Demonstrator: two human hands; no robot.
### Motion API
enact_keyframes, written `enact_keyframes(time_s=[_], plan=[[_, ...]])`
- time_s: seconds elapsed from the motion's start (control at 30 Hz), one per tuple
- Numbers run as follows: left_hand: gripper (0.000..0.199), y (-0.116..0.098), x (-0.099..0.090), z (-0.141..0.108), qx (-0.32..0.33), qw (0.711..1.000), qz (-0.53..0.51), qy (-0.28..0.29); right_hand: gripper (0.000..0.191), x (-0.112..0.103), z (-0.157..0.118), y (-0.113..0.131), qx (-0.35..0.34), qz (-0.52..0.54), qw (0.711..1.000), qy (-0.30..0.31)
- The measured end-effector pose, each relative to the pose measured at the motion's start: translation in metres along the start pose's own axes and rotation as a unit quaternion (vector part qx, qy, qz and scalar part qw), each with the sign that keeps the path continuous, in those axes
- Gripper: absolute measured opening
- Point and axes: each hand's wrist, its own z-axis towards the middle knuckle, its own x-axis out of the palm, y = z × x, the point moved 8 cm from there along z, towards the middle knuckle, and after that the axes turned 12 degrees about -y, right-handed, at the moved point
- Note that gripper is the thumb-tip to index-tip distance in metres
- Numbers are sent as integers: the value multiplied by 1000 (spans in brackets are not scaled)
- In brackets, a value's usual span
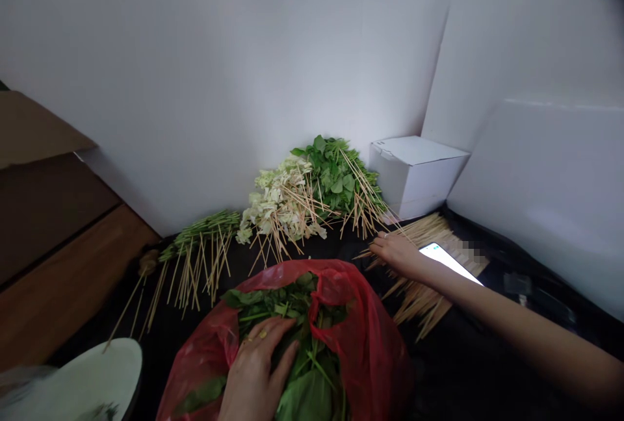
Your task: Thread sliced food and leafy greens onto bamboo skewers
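My left hand [258, 362] rests on the leafy greens [312, 369] inside an open red plastic bag [365, 343], its fingers bent over the leaves with the thumb apart. Over to the right, my right hand [390, 249] reaches to the left end of a pile of bare wooden skewers [424, 304]; its fingertips are at the sticks, and what they hold is too small to make out. Behind the bag lie skewered green leaves [336, 177], skewered pale cabbage pieces [275, 203] and skewered green stalks [207, 226].
A lit phone [448, 264] lies on the skewer pile under my right forearm. A white box [420, 174] stands at the back right. At the lower left is a white bowl [92, 375]. A cardboard box [43, 180] and white walls border the black-covered surface.
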Motion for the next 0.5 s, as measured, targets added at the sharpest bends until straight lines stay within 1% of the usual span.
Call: enact_keyframes(time_s=[0.17, 0.3, 0.33, 0.4, 0.47, 0.5], plan=[[28, 2, 2, -3, 3, 1000, 0, 0, 16, -6, 10, 13, 11, 11, 999, -30], [27, 1, 1, -2, -2, 1000, 1, -2, 9, -21, 11, 13, 17, 22, 997, -74], [27, 0, 0, -1, -3, 1000, 2, -4, 10, -27, 11, 13, 17, 26, 995, -90], [25, -4, -2, 1, -3, 1000, 3, -3, 18, -44, 10, 15, 20, 37, 991, -130], [24, -9, -4, 4, -2, 1000, 5, -1, 24, -68, 10, 23, 23, 50, 983, -178], [24, -12, -5, 5, -4, 1000, 6, 2, 27, -81, 10, 31, 22, 57, 977, -202]])
